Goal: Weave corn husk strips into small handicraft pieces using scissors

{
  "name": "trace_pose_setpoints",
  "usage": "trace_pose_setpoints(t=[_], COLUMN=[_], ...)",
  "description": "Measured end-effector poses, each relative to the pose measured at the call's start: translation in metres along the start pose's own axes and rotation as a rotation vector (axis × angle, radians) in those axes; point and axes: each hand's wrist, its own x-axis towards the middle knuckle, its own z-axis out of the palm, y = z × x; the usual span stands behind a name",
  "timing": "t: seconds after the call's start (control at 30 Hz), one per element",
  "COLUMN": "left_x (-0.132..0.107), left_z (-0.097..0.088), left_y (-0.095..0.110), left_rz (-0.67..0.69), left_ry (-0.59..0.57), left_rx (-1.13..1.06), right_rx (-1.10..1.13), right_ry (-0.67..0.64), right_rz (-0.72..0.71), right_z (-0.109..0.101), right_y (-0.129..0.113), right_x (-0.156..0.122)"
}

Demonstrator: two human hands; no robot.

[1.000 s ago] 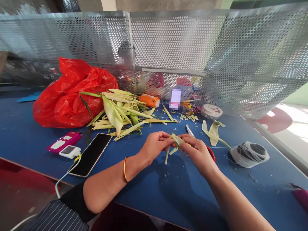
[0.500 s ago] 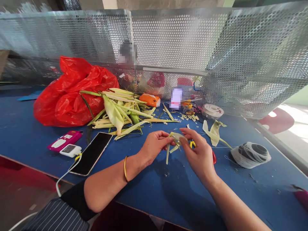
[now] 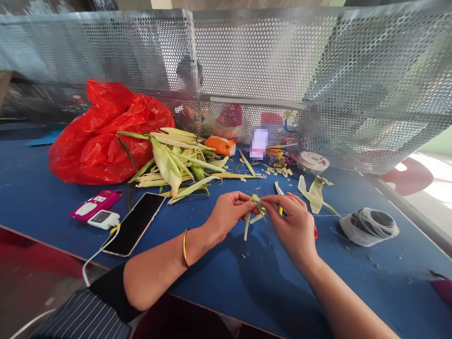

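My left hand (image 3: pixel 228 214) and my right hand (image 3: pixel 294 226) meet over the blue table (image 3: pixel 247 282), both pinched on a small bundle of pale green husk strips (image 3: pixel 254 209). Loose strip ends hang down between the hands. A gold bangle sits on my left wrist. Behind my right hand lie scissors (image 3: pixel 280 192) with red and yellow handles, partly hidden by the hand.
A pile of corn husks (image 3: pixel 176 162) lies in front of a red plastic bag (image 3: pixel 106 134). A phone (image 3: pixel 134 223), a white charger and a pink box lie at left. A thread spool (image 3: pixel 369 226), a tape roll (image 3: pixel 312 162) and a perforated metal screen (image 3: pixel 268 66) are around.
My right hand's fingers opened briefly, then closed again on the top of the husk bundle. The left hand has stayed put.
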Motion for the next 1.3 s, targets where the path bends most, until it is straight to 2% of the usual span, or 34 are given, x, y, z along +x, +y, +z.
trace_pose_setpoints(t=[0.13,0.3,0.53,0.73,0.9,1.0,1.1,1.17,1.3], left_x=[-0.001,0.001,0.002,-0.003,-0.003,-0.002,-0.002,-0.003,-0.003], left_z=[0.001,0.001,0.001,0.007,0.007,0.003,0.002,0.002,0.004], left_y=[0.000,-0.005,-0.008,-0.004,-0.006,-0.007,-0.007,-0.006,-0.004], left_rz=[-0.006,-0.014,-0.010,-0.043,-0.026,-0.021,-0.047,-0.063,-0.069], left_ry=[0.007,0.020,0.017,0.000,-0.042,-0.116,-0.188,-0.211,-0.208], left_rx=[-0.010,-0.009,-0.090,-0.087,0.003,0.105,0.195,0.226,0.255], right_rx=[0.022,-0.044,-0.060,0.049,0.043,0.124,0.376,0.542,0.644], right_ry=[-0.004,0.023,0.052,0.015,-0.029,-0.121,-0.406,-0.514,-0.453], right_rz=[0.012,-0.053,-0.040,0.077,0.086,0.189,0.388,0.515,0.615], right_z=[0.000,0.002,0.002,0.006,-0.001,-0.009,-0.009,-0.006,-0.001], right_y=[-0.003,-0.004,-0.005,-0.008,-0.003,0.003,0.006,0.006,0.002], right_x=[-0.001,-0.003,-0.003,-0.004,0.002,0.011,0.015,0.014,0.011])
